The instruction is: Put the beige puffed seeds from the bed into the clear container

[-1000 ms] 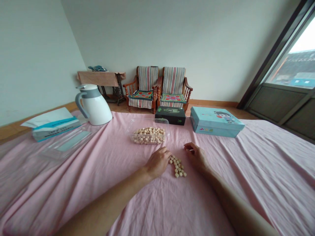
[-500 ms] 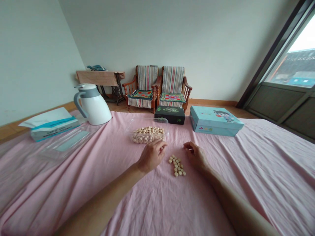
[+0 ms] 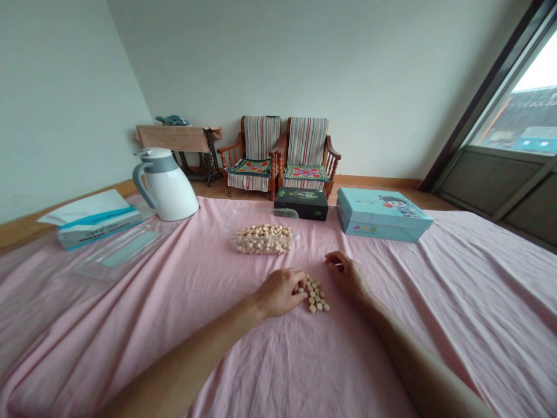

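Note:
A small row of pale beige seeds [image 3: 317, 295] lies on the pink tablecloth [image 3: 183, 302] between my hands. My left hand [image 3: 279, 290] rests beside the seeds with its fingertips pinched together at their left edge; what it holds I cannot make out. My right hand [image 3: 347, 277] lies loosely curled on the cloth just right of the seeds, its fingers pressed together at the tips. Behind them stands a clear plastic container [image 3: 263, 237] heaped with more of the same seeds.
A white jug [image 3: 165, 184] stands at the back left, next to a tissue pack [image 3: 93, 223] and a clear lid [image 3: 126, 248]. A black box [image 3: 301, 203] and a light blue box [image 3: 380, 215] sit at the far edge. Two striped chairs [image 3: 281, 154] stand beyond.
My left hand went up toward the container, then came back down to the left edge of the seed row. My right hand stayed where it was.

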